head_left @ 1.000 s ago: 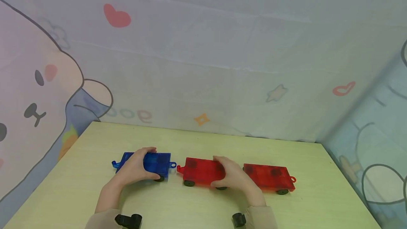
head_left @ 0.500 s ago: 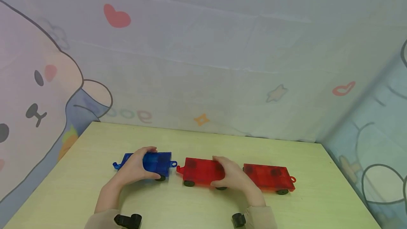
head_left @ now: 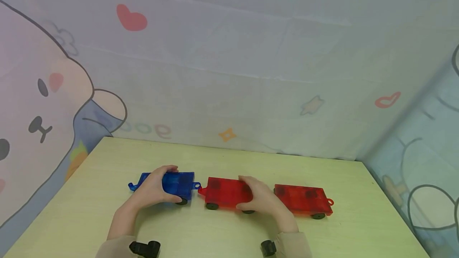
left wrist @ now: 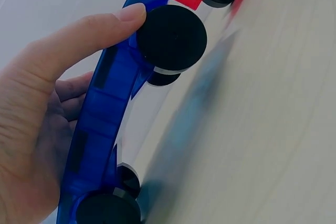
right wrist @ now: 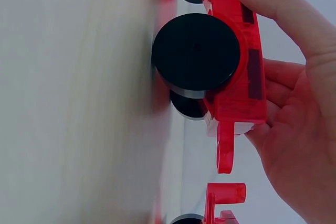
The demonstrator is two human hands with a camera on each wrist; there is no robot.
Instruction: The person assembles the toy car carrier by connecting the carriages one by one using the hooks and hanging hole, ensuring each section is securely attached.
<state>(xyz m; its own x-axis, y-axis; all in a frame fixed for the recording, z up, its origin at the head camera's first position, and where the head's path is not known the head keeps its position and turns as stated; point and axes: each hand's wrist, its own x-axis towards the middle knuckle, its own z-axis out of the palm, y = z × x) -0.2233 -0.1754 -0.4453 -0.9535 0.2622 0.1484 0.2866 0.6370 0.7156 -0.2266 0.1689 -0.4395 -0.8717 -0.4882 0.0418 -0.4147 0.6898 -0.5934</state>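
Note:
Three flat wheeled toy cars stand in a row on the pale table (head_left: 222, 234). My left hand (head_left: 152, 189) grips the blue car (head_left: 179, 181) across its top, thumb at the near edge by a black wheel (left wrist: 171, 38); the blue car (left wrist: 105, 108) fills the left wrist view. My right hand (head_left: 259, 199) grips the middle red car (head_left: 224, 192), seen close as the red car (right wrist: 233, 51) with its black wheel (right wrist: 195, 53). The blue car's ring nearly meets the red car's hook. A second red car (head_left: 305, 199) stands right of my right hand, its hook (right wrist: 227, 193) close behind.
A cartoon-printed cloth backdrop (head_left: 229, 71) rises right behind the table's far edge and wraps both sides. Black wrist camera mounts (head_left: 145, 248) show at the bottom of the head view.
The blue car has slid slightly right and the middle red car slightly left, so the gap between them has narrowed. The far right red car has stayed put.

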